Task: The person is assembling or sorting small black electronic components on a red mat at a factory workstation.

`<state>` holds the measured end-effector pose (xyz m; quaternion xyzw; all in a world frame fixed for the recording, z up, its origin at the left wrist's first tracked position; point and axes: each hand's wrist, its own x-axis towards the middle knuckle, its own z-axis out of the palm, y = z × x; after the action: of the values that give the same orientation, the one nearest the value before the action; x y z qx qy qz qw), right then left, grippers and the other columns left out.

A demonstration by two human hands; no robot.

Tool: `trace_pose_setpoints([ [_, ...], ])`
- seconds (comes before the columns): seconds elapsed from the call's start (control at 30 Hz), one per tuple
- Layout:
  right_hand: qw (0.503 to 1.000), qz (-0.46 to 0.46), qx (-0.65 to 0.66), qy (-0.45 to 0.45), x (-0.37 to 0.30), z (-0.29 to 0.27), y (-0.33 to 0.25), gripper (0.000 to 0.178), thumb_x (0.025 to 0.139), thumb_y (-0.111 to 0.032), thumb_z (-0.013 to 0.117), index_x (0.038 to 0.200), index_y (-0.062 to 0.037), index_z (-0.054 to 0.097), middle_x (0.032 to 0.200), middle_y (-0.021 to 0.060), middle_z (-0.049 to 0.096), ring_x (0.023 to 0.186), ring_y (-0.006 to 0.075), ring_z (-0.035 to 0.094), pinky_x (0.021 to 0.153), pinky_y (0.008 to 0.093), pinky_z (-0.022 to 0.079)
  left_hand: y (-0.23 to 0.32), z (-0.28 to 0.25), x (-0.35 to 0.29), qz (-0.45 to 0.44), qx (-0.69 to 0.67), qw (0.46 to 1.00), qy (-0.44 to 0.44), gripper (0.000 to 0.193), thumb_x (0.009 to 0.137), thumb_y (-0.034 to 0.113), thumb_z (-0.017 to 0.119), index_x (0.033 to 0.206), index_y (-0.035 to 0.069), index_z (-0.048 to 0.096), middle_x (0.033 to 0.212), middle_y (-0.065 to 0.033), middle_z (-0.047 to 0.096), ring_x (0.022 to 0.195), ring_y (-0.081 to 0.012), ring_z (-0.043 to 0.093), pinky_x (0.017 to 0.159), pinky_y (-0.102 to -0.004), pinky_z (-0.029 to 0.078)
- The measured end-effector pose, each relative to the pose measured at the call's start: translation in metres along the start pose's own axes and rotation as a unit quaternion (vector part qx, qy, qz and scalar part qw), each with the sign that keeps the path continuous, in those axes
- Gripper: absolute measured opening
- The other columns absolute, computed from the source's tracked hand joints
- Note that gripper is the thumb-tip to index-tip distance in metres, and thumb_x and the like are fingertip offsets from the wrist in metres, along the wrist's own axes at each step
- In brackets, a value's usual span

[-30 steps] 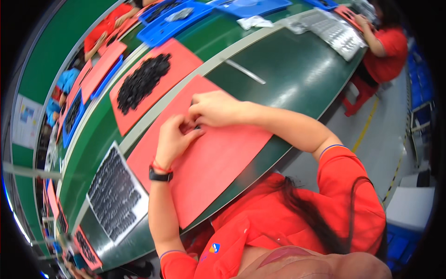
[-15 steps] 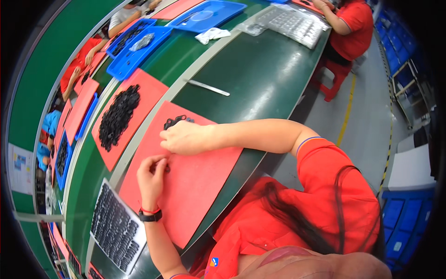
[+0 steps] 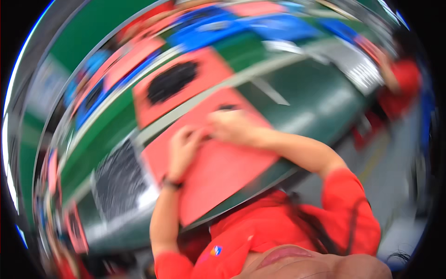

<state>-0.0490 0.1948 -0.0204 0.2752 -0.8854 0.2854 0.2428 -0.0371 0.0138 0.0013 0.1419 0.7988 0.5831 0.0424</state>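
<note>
Over a red mat (image 3: 227,172), both hands are close together, blurred by motion. My left hand (image 3: 182,148) has its fingers curled, and a small black part (image 3: 206,137) shows by its fingertips. Just to the right, my right hand (image 3: 232,126) is closed in a pinch, its fingertips turned toward the left hand. Whatever it pinches is hidden by its fingers. A few small black parts (image 3: 227,107) lie on the mat just beyond the right hand.
A second red mat (image 3: 211,63) with a heap of black parts (image 3: 173,81) lies beyond. At left sits a white sheet (image 3: 149,199) covered with rows of black parts. A metal ruler-like strip (image 3: 270,91) rests on the green table (image 3: 309,109). Blue trays (image 3: 283,28) and a co-worker (image 3: 404,79) are farther off.
The view has turned, so the scene appears shifted right and blurred. My left hand has come closer to my right hand, their fingertips now nearly meeting.
</note>
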Motion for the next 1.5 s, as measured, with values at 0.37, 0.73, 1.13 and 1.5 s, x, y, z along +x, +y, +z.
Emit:
trace_pose_setpoints([
  [0.37, 0.990, 0.013, 0.080, -0.118, -0.001, -0.018, -0.016, 0.006, 0.086, -0.006, 0.056, 0.087, 0.0002, 0.056, 0.075, 0.0077, 0.059, 0.061, 0.0140, 0.055, 0.058, 0.0269, 0.044, -0.025, 0.013, -0.010, 0.195, 0.217, 0.951, 0.098, 0.012, 0.068, 0.019, 0.069, 0.074, 0.010, 0.064, 0.080, -0.0109, 0.059, 0.081, -0.0288, 0.056, 0.069, -0.0391, 0.046],
  [0.73, 0.977, 0.071, 0.146, -0.139, -0.002, -0.017, -0.003, 0.007, 0.090, -0.005, 0.053, 0.088, 0.0014, 0.055, 0.072, 0.0022, 0.057, 0.060, 0.0049, 0.050, 0.053, 0.0202, 0.039, -0.020, 0.018, -0.006, 0.113, 0.173, 0.975, 0.086, 0.013, 0.064, 0.016, 0.072, 0.066, 0.006, 0.064, 0.085, -0.0142, 0.059, 0.082, -0.0291, 0.057, 0.070, -0.0385, 0.047],
  [1.13, 0.984, 0.042, 0.142, -0.100, -0.002, -0.019, -0.015, 0.009, 0.089, -0.004, 0.053, 0.096, -0.0014, 0.059, 0.072, -0.0023, 0.054, 0.053, 0.0022, 0.040, 0.047, 0.0177, 0.032, -0.022, 0.017, -0.006, 0.135, 0.107, 0.976, 0.131, 0.009, 0.067, 0.009, 0.064, 0.072, 0.002, 0.061, 0.071, -0.0110, 0.063, 0.073, -0.0276, 0.060, 0.064, -0.0393, 0.047],
  [1.5, 0.965, 0.092, 0.215, -0.117, 0.009, -0.029, -0.017, 0.012, 0.089, -0.002, 0.051, 0.097, -0.0026, 0.060, 0.079, -0.0025, 0.051, 0.056, 0.0028, 0.040, 0.050, 0.0181, 0.031, -0.034, 0.024, 0.006, 0.203, 0.101, 0.947, 0.229, 0.015, 0.068, 0.006, 0.057, 0.082, -0.001, 0.060, 0.066, -0.0134, 0.061, 0.072, -0.0303, 0.059, 0.066, -0.0398, 0.048],
])
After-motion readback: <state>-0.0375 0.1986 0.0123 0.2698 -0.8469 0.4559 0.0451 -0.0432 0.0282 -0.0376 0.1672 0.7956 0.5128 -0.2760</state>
